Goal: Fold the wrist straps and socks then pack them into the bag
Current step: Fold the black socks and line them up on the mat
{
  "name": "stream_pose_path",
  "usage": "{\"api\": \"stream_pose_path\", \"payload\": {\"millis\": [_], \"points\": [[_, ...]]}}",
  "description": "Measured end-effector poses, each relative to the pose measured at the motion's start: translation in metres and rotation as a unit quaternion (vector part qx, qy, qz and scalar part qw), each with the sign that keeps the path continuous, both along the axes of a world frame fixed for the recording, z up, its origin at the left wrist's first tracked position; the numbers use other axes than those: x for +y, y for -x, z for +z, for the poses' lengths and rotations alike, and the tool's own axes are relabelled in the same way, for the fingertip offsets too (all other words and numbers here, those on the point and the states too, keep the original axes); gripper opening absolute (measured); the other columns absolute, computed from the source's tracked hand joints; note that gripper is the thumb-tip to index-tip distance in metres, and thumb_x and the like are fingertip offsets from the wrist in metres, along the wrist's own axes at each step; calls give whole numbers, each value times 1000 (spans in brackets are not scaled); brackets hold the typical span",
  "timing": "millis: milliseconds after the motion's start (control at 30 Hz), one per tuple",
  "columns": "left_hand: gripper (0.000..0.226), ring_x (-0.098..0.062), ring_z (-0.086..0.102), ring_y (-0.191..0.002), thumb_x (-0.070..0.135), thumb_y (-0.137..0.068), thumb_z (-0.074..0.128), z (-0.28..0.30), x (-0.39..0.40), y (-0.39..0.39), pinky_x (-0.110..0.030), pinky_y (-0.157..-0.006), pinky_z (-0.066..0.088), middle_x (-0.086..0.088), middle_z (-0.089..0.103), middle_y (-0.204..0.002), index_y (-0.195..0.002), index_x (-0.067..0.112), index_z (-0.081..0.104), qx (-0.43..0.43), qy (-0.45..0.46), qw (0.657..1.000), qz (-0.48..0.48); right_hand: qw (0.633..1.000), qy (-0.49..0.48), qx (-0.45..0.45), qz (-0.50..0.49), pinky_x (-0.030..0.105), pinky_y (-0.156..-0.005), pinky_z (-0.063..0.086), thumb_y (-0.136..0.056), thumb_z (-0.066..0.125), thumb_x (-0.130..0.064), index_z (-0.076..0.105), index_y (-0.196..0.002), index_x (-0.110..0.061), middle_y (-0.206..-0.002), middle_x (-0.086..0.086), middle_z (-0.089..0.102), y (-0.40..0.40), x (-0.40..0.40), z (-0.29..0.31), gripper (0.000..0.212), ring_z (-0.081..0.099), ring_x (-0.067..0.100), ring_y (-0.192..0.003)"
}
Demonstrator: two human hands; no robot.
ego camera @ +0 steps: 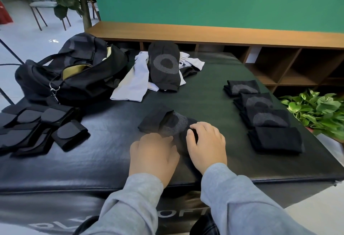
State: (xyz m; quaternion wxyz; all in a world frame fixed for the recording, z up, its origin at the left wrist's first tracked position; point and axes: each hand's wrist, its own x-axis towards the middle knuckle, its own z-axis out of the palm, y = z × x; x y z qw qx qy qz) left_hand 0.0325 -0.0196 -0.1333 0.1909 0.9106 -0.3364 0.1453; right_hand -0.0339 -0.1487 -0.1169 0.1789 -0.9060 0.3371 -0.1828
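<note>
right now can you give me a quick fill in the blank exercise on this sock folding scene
1. Both hands, left hand and right hand, are on a dark ____ at the middle of the black mat.
2. The row of folded socks on the person's right holds ____ bundles.
3. The black bag at the mat's far left corner has its top ____.
4. The folded wrist straps lie on the person's ____ side.

Missing words: sock; four; open; left
</note>
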Motion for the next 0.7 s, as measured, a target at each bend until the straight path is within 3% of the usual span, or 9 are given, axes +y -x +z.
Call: {"api": "stream_pose_path", "payload": {"millis": [100,233,367,533,700], "points": [[54,-14,52,-109,53,-82,27,1,0,0,-39,-93,36,9,59,-107,-114,31,64,27,-25,999,12,999,-10,-28,29,27,-94,28,-94,41,-35,59,-105,-29,-113,-15,51,3,1,4,22,43,11,-109],[71,-19,30,-136,60,-78,17,4,-3,1,-46,-109,22,5,47,-138,-131,27,50,64,-32,996,44,992,-64,-90,65,26,-84,39,-90,47,-23,59,-97,-24,-101,-15,49,5,2,5,14,48,8,-92],[59,-17,43,-128,58,-77,30,5,-1,1,-47,-103,33,7,57,-126,-118,29,61,49,-25,998,8,987,-83,-101,89,20,-79,36,-75,42,-21,60,-97,-24,-99,-17,49,8,4,6,28,44,3,-91],[71,-9,28,-136,63,-73,17,5,0,1,-39,-111,19,15,44,-138,-128,35,52,69,-45,996,-26,983,-46,-25,177,22,-92,30,-65,37,-21,60,-107,-25,-108,-18,50,9,1,10,48,41,6,-103],[56,-15,48,-124,54,-77,31,7,-1,2,-44,-100,36,9,59,-124,-113,29,65,68,-36,997,-12,980,-10,13,199,18,-88,21,-65,38,-24,56,-113,-27,-116,-19,47,8,0,9,52,35,6,-107]]}}
